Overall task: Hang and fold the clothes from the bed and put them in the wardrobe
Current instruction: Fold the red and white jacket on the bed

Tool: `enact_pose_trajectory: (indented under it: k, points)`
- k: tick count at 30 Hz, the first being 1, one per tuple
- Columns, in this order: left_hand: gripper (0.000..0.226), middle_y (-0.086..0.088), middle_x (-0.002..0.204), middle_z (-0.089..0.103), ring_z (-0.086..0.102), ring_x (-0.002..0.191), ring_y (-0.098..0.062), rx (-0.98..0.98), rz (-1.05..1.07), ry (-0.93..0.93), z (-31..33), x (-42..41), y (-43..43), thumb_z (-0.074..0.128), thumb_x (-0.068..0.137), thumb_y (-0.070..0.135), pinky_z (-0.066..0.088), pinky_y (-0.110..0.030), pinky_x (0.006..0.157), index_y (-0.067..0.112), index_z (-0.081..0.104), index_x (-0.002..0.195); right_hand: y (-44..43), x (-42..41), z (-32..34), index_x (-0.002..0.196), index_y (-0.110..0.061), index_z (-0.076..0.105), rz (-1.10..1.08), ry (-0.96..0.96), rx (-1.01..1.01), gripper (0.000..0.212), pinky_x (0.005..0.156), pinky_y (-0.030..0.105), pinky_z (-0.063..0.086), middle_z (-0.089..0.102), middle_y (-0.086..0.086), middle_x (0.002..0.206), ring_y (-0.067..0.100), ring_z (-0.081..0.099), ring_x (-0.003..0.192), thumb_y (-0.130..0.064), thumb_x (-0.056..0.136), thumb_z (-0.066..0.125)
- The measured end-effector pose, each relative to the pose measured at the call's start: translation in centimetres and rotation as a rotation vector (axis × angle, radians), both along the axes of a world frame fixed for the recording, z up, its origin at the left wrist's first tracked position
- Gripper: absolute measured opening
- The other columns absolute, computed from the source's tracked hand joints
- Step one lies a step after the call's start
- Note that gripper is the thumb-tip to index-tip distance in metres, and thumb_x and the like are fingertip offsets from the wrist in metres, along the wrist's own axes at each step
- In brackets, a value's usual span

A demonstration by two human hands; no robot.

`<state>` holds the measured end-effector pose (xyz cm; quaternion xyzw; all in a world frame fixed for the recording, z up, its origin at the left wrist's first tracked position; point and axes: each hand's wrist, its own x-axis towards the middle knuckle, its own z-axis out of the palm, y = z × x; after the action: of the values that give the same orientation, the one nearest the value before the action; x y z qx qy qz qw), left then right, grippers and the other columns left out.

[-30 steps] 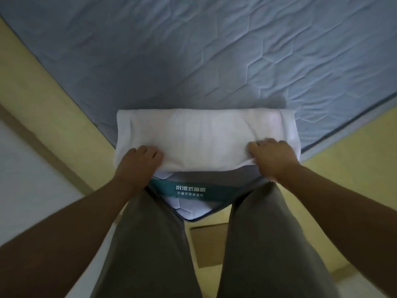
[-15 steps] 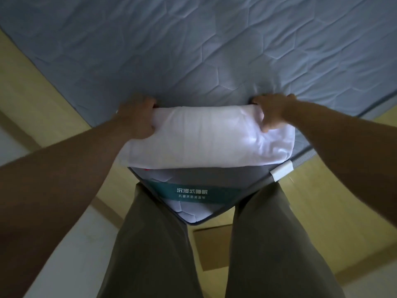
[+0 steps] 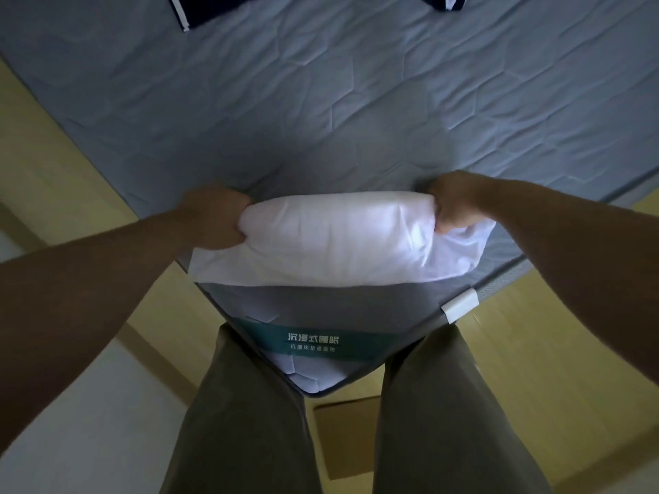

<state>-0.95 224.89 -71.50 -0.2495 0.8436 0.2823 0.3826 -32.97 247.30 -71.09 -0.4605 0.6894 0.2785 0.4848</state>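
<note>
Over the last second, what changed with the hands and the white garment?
Left hand and right hand left the near edge of the white garment, moved away to its far corners and gripped them, bunching it thicker. It stays on the mattress corner.

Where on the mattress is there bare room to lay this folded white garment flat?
Bare mattress stretches wide between the white garment and the dark clothes at the far edge, open to both sides. Crowded only at the near corner, where the left hand and right hand grip the garment.

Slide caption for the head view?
Folded white garment on a blue mattress corner, ends gripped by left hand and right hand.
</note>
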Motion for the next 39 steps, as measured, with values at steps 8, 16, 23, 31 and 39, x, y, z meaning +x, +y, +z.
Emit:
enact_pose_trajectory:
  k: [8, 16, 23, 31, 39]
  points:
    - [0.015, -0.019, 0.067, 0.058, 0.058, 0.056, -0.035, -0.580, -0.141, 0.664, 7.3, -0.8, -2.4, 0.053, 0.069, 0.009, 0.033, -0.031, 0.048, 0.002, 0.064, 0.075, -0.5, -2.6, 6.2, 0.092, -0.008, 0.067, 0.028, 0.345, -0.924, 0.023, 0.064, 0.041, 0.047, 0.066, 0.017, 0.083, 0.042, 0.064, 0.072, -0.009, 0.068, 0.068]
    - [0.010, -0.017, 0.068, 0.057, 0.057, 0.058, -0.032, -0.665, -0.283, 0.577, -0.9, 2.0, 1.9, 0.062, 0.075, -0.004, 0.041, -0.034, 0.045, 0.005, 0.065, 0.078, 4.7, 1.4, -1.8, 0.093, -0.013, 0.070, 0.195, 0.488, -0.979, 0.015, 0.065, 0.038, 0.040, 0.067, 0.009, 0.079, 0.033, 0.061, 0.069, -0.010, 0.082, 0.060]
    - [0.055, -0.023, 0.143, 0.042, 0.038, 0.137, -0.041, -0.474, -0.105, -0.125, -3.8, 1.1, 7.4, 0.065, 0.092, 0.024, 0.046, -0.048, 0.094, 0.005, 0.044, 0.139, 5.4, 5.0, -5.0, 0.120, -0.015, 0.065, -0.116, 0.333, -0.516, 0.042, 0.099, 0.050, 0.038, 0.066, 0.010, 0.119, 0.035, 0.059, 0.111, -0.015, 0.078, 0.068]
    - [0.054, -0.012, 0.128, 0.057, 0.063, 0.106, -0.031, -0.495, 0.174, -0.078, 1.9, -7.9, 10.4, 0.067, 0.090, 0.037, 0.053, -0.044, 0.087, 0.015, 0.045, 0.134, 5.2, -0.1, -2.9, 0.118, -0.020, 0.067, -1.005, 0.199, -0.500, 0.035, 0.099, 0.033, 0.043, 0.064, 0.009, 0.125, 0.030, 0.058, 0.117, -0.027, 0.084, 0.069]
    - [0.058, -0.019, 0.138, 0.045, 0.058, 0.115, -0.039, -0.351, 0.416, -0.054, -1.5, -12.8, 13.2, 0.051, 0.099, 0.037, 0.049, -0.045, 0.090, 0.014, 0.030, 0.148, 5.5, -2.3, -5.4, 0.120, -0.014, 0.062, -1.481, -0.019, -0.275, 0.078, 0.059, 0.023, 0.045, 0.067, -0.005, 0.099, 0.009, 0.064, 0.079, -0.062, 0.063, 0.086]
